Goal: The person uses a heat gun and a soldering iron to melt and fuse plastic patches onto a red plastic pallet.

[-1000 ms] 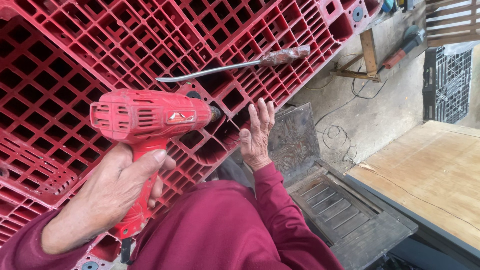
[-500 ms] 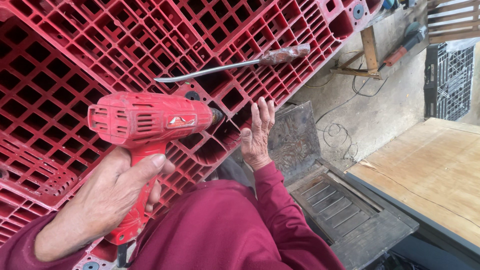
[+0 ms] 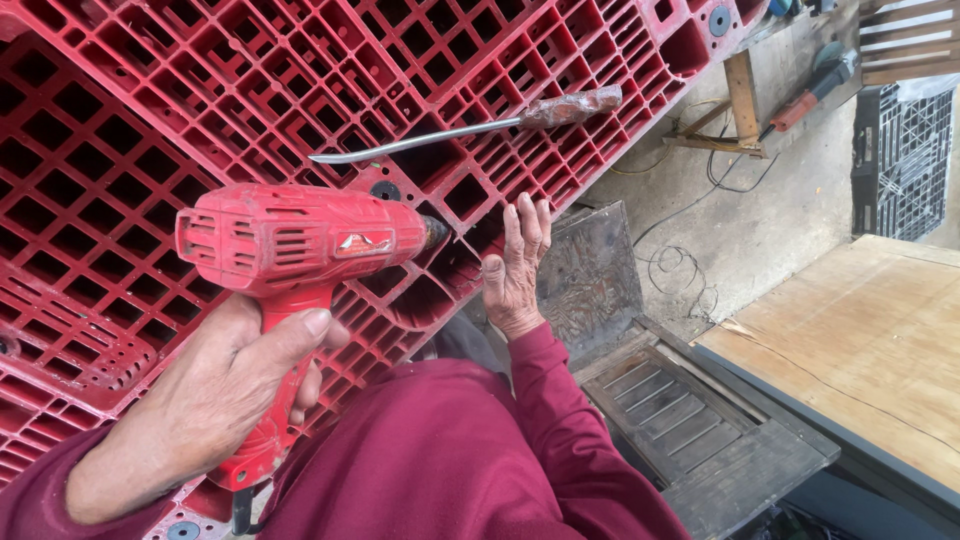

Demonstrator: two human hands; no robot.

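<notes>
Wearing a dark maroon long-sleeved garment, plain and without print, buttons or seams showing. Right sleeve [image 3: 560, 400] reaching down to the wrist, ending in a plain hem and creasing softly along the forearm. Left sleeve [image 3: 25, 490] showing only as a strip of the same maroon cloth at the lower left edge. Same maroon fabric [image 3: 420, 460] covering the lap in broad folds. Both hands, left hand [image 3: 200, 410] and right hand [image 3: 515, 270], going bare: no gloves, rings or watch showing; fingers [image 3: 528, 222] lined and creased, nails cut short.
</notes>
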